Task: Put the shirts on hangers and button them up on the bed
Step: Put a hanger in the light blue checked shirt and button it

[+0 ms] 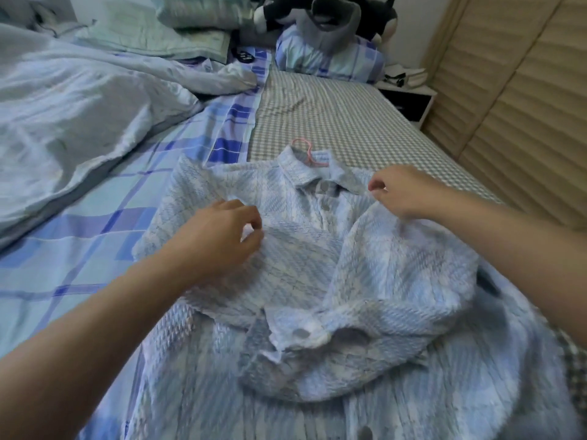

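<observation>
Here, two hands pinching one shirt (left, right), one pink hanger

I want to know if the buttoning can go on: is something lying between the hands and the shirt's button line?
Nothing visible blocks it. The left hand and the right hand both pinch the shirt on the pink hanger, one each side of the button line, which lies uncovered between them.
</observation>
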